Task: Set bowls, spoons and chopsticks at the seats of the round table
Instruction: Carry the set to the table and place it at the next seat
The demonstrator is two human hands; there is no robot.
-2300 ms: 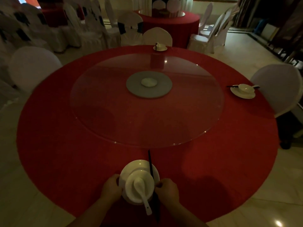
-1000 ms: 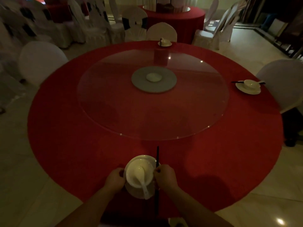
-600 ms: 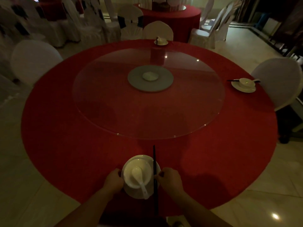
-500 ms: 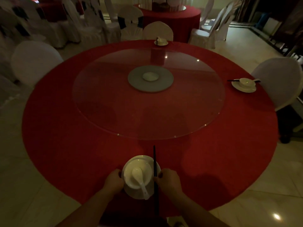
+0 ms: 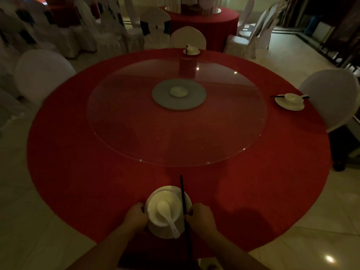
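At the near edge of the round red table a white bowl sits on a white plate, with a white spoon lying in it. Black chopsticks lie along the plate's right side. My left hand grips the plate's left rim. My right hand is closed at the plate's right rim, fingers against the chopsticks. Two more settings stand on the table: a far setting and a right setting.
A glass turntable with a grey hub fills the table's middle. White-covered chairs stand at the left, the far side and the right. Another red table and more chairs stand behind.
The plate with bowl and spoon has slid a little farther onto the table. The chopsticks have been straightened along its right side. Both hands stay at the rim.
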